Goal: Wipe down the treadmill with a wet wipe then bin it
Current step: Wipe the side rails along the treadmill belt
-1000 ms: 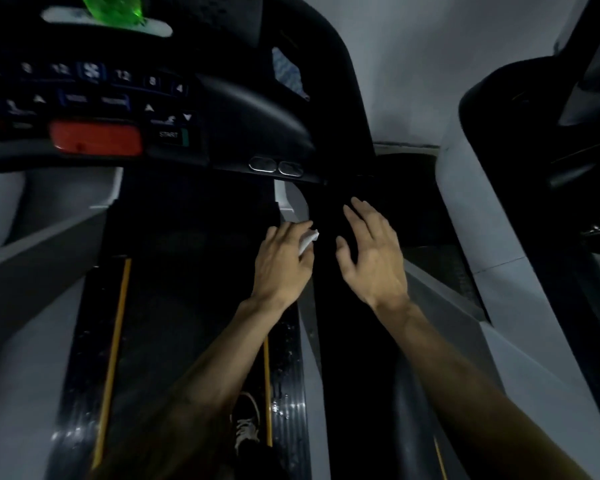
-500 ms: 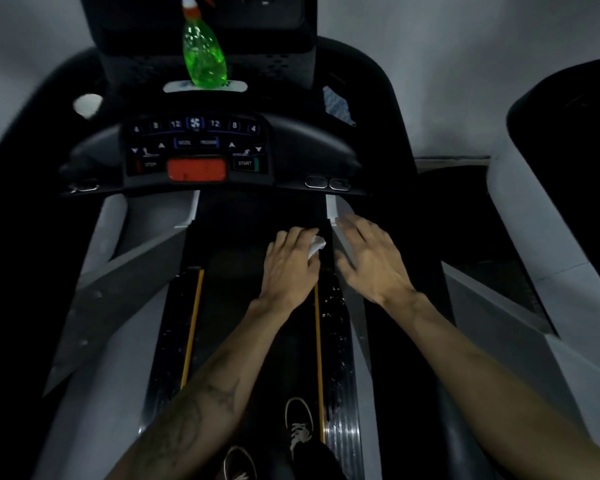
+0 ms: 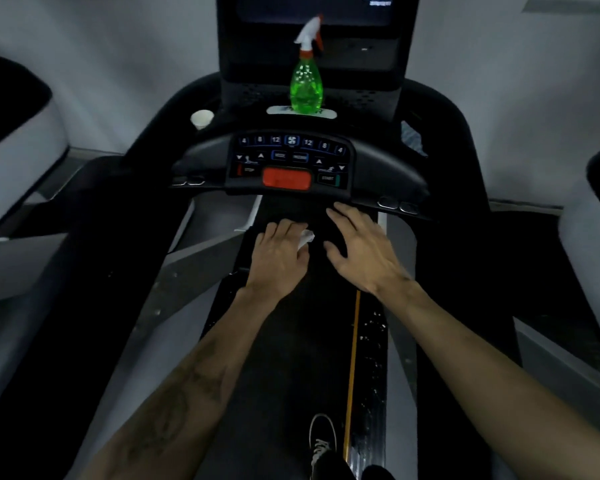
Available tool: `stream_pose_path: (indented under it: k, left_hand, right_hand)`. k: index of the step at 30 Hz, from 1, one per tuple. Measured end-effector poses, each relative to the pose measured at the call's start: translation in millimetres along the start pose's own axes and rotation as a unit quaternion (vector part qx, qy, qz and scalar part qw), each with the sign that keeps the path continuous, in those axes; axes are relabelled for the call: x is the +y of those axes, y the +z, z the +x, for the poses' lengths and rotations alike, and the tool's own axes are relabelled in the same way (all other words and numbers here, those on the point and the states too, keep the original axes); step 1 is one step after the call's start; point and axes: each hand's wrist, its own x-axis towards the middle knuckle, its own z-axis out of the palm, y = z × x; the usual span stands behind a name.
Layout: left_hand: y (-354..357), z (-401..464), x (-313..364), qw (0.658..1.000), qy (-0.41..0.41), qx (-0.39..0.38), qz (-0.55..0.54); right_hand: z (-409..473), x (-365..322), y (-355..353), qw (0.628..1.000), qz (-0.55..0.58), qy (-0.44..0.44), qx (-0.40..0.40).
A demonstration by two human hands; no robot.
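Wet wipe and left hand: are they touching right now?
Touching. In the head view the wet wipe pokes out from under the fingers of the left hand, which holds it.

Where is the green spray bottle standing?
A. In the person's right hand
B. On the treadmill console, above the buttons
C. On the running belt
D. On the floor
B: the green spray bottle stands upright on the treadmill console, just behind the button panel.

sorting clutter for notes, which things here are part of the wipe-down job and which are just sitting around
Part of the job:
- wet wipe, held in left hand
- treadmill
- right hand, open, holding nothing

Just sitting around:
- green spray bottle on the console
- paper cup
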Motion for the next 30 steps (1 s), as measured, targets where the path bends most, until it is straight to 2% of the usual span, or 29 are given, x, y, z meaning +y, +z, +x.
stream_pose_path:
  k: [8,16,30]
  left_hand:
    - [-62.1,-70.1,-73.9,0.997,-0.057,0.035,0.029]
    - [-132.8,-180.1,-145.1,0.986,-0.139,0.07,0.057]
    - [-220.4,-412.9,-250.9,0.938,-0.298,0.159,0.077]
  right_hand:
    - [-2.5,-105.5,19.5,0.999,0.012,-0.042,-0.032]
    - [-27.5,-227.9,47.1,0.99,0.02,-0.129,-0.055]
    - [-104.5,-451.3,131.2,0.942,0.05,-0.31,-0.12]
